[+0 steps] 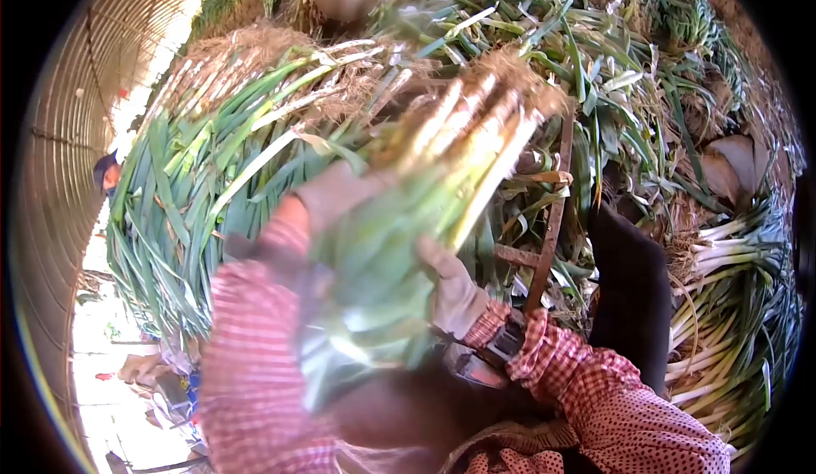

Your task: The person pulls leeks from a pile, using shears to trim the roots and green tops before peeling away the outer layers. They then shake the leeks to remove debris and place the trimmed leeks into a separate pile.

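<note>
A bundle of long green onions hangs in front of me, its pale stems and brown roots pointing up and to the right. Its green leaves trail down toward my lap, smeared by motion. My left hand, in a light glove, is closed around the left side of the bundle. My right hand, gloved too, grips the bundle's lower right side with the thumb showing; its other fingers are hidden by the leaves.
A big pile of green onions lies at left. Loose leaves cover the ground ahead. Stripped onions are stacked at right, beyond my dark-clad knee. A rusty metal bar stands near my right hand. A person is at far left.
</note>
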`<state>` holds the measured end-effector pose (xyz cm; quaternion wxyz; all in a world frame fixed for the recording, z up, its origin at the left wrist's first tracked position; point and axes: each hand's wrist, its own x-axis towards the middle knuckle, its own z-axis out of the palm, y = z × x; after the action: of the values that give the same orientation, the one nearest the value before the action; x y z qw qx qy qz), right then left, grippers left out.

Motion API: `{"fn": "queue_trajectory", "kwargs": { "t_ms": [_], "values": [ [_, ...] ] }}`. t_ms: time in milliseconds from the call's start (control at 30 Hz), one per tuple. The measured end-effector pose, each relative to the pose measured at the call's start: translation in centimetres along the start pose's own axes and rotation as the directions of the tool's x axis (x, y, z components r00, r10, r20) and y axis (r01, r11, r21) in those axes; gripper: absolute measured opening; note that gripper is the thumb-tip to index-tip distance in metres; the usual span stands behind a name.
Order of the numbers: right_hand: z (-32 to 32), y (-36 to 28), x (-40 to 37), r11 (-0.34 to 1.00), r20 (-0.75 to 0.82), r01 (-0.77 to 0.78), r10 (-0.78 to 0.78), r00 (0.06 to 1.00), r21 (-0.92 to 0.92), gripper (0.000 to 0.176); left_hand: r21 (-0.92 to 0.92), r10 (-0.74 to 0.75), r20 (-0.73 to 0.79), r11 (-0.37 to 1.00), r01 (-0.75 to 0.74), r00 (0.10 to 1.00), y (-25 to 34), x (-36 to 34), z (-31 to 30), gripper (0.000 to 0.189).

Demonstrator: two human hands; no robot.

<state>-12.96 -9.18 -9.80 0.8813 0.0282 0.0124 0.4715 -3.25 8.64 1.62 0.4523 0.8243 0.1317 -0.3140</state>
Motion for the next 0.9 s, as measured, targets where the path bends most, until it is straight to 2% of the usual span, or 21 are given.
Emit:
{"fn": "queue_trajectory", "kwargs": {
  "t_ms": [33, 100, 167, 200, 233, 267, 300, 333, 367, 400, 467, 500, 533, 567, 600, 633, 700, 733, 833, 867, 900],
  "values": [
    [1.3, -0.3, 0.5, 0.996, 0.047, -0.052, 0.049, 0.998, 0.068, 0.072, 0.051, -0.027, 0.006, 0.998, 0.027, 1.0, 1.4, -0.3, -1.2, 0.059],
    [3.6, -1.3, 1.2, 0.996, 0.082, 0.018, -0.026, 0.996, 0.092, 0.068, 0.148, -0.077, 0.008, 0.986, 0.075, 0.997, 3.3, -1.3, -4.7, 0.071],
    [3.2, -2.9, 1.4, 0.969, 0.257, -0.145, 0.09, 0.962, 0.202, 0.065, 0.281, 0.014, -0.266, 0.958, 0.063, 0.964, 4.0, -2.5, -4.5, 0.072],
    [3.4, -3.8, 0.8, 0.997, 0.006, -0.062, 0.061, 0.998, 0.037, 0.057, 0.315, 0.018, -0.351, 0.944, 0.1, 0.936, 4.1, -2.7, -3.5, 0.074],
    [1.7, -6.3, 0.3, 0.882, -0.137, -0.108, 0.05, 0.989, -0.459, 0.053, 0.342, 0.021, -0.433, 0.929, 0.142, 0.901, 4.3, -2.9, -2.5, 0.076],
    [-1.7, -9.8, -0.8, 0.543, -0.264, -0.209, -0.025, 0.964, -0.813, 0.05, 0.337, -0.045, -0.475, 0.913, 0.229, 0.879, 3.3, -2.9, -1.1, 0.081],
    [-2.2, -13.1, -3.2, 0.275, -0.167, -0.129, -0.119, 0.979, -0.953, 0.045, 0.334, -0.11, -0.518, 0.887, 0.318, 0.849, 1.6, -2.7, 0.1, 0.087],
    [-2.6, -16.4, -5.5, -0.03, -0.066, -0.073, -0.21, 0.975, -0.997, 0.041, 0.422, -0.002, -0.524, 0.868, 0.261, 0.852, -2.8, -1.3, 1.0, 0.081],
    [-2.2, -20.1, -9.2, -0.217, -0.046, -0.121, -0.321, 0.946, -0.969, 0.041, 0.501, 0.1, -0.518, 0.841, 0.206, 0.849, -8.9, 0.5, 2.4, 0.076],
    [-1.8, -23.0, -13.5, -0.305, -0.059, -0.209, -0.435, 0.899, -0.929, 0.041, 0.722, 0.332, -0.435, 0.684, 0.104, 0.837, -15.2, 2.0, 4.8, 0.068],
    [-2.1, -28.5, -22.6, -0.328, -0.099, -0.424, -0.682, 0.724, -0.844, 0.041, 0.878, 0.583, -0.287, 0.477, -0.035, 0.761, -19.7, 1.2, 7.0, 0.054],
    [-2.7, -30.2, -26.7, -0.297, -0.108, -0.516, -0.78, 0.617, -0.803, 0.041, 0.879, 0.567, -0.278, 0.476, -0.033, 0.775, -20.9, 1.0, 6.9, 0.054],
    [-4.2, -31.6, -30.6, -0.254, -0.111, -0.595, -0.855, 0.507, -0.763, 0.042, 0.806, 0.397, -0.365, 0.588, 0.071, 0.842, -19.5, 0.2, 6.0, 0.054],
    [-6.3, -32.3, -34.0, -0.203, -0.119, -0.668, -0.907, 0.404, -0.716, 0.042, 0.658, 0.111, -0.479, 0.702, 0.273, 0.871, -16.8, -0.8, 5.0, 0.054],
    [-8.5, -32.3, -36.8, -0.143, -0.142, -0.73, -0.939, 0.314, -0.669, 0.042, 0.589, 0.018, -0.539, 0.723, 0.362, 0.842, -13.8, -1.8, 4.8, 0.054],
    [-11.4, -31.5, -39.4, -0.077, -0.18, -0.785, -0.955, 0.235, -0.615, 0.042, 0.631, 0.138, -0.623, 0.67, 0.39, 0.77, -10.3, -3.2, 6.1, 0.054],
    [-16.9, -28.5, -42.6, 0.06, -0.301, -0.851, -0.946, 0.119, -0.522, 0.043, 0.625, 0.353, -0.574, 0.771, 0.117, 0.739, -9.2, -1.4, 4.1, 0.049],
    [-19.5, -26.1, -43.2, 0.108, -0.377, -0.862, -0.921, 0.101, -0.495, 0.043, 0.601, 0.41, -0.586, 0.799, 0.035, 0.698, -8.1, -0.3, 4.1, 0.05],
    [-25.7, -17.7, -42.2, 0.196, -0.601, -0.877, -0.79, 0.124, -0.438, 0.044, 0.689, 0.493, -0.425, 0.72, -0.082, 0.759, -2.5, 2.6, 8.6, 0.05],
    [-27.0, -14.9, -41.4, 0.209, -0.664, -0.878, -0.733, 0.15, -0.43, 0.044, 0.723, 0.511, -0.374, 0.683, -0.101, 0.774, -2.2, 4.5, 9.7, 0.055],
    [-27.9, -12.2, -40.7, 0.213, -0.706, -0.878, -0.685, 0.178, -0.428, 0.045, 0.824, 0.535, -0.334, 0.565, -0.035, 0.776, -2.6, 6.4, 10.4, 0.063]
  ]
}}
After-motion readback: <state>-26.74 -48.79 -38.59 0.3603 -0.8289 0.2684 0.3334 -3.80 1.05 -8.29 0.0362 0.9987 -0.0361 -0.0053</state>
